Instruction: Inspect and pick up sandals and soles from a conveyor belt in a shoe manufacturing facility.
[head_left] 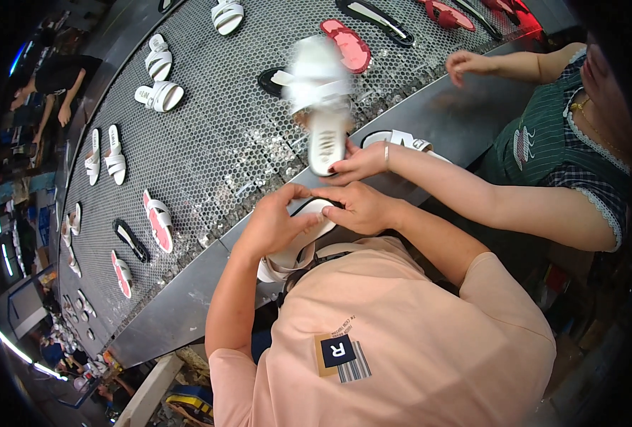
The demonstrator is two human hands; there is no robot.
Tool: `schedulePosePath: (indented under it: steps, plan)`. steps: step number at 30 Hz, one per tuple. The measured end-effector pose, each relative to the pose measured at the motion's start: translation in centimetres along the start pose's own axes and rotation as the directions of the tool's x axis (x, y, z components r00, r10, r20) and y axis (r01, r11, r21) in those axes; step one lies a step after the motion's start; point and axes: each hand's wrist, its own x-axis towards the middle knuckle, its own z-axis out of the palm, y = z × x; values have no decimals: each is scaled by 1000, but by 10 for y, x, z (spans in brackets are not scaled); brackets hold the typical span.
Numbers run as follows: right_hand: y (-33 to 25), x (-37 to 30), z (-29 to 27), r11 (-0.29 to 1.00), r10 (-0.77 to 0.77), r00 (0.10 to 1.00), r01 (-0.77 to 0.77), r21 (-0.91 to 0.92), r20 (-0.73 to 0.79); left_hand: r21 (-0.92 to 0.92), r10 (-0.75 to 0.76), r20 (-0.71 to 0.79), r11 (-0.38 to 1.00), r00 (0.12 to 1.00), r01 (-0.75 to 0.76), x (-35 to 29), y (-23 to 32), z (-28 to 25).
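Observation:
Close to my body, at the metal edge of the conveyor, I hold a white slide sandal (319, 206) with a dark line along its rim. My left hand (277, 219) is closed round one side of it. On the other side my right hand (362, 207) grips the end, its thumb on the white insole. The sandal's strap end hangs low by my shirt, partly hidden. Just beyond my hands, a co-worker's hand (362, 162) touches a white sandal (327, 144), and a motion-blurred white sandal (319, 75) is above it.
A mesh conveyor (209, 135) carries several white sandals, pink-coated sandals (158, 222) and black soles (130, 240). A smooth metal ledge (177, 313) borders it. Another white sandal (398, 139) lies on the ledge by the co-worker's forearm. The co-worker stands close on my right.

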Motion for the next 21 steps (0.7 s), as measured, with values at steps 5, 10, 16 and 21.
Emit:
schedulePosePath:
  steps: [5,10,16,21]
  plan:
    - [-13,5,-11,949,280,957,-265,168,-71,-554,-307,154,761,939,339,14,-7,0]
    - [-13,15,-12,989,55,967,-19,145,-248,-597,-351,107,725,930,343,15,4,-7]
    - [-9,27,-20,908,194,978,-149,391,-80,-641,-381,84,687,921,342,23,3,-7]
    - [-6,34,-21,788,359,933,-292,541,-20,-647,-449,34,671,893,362,30,-5,-1]
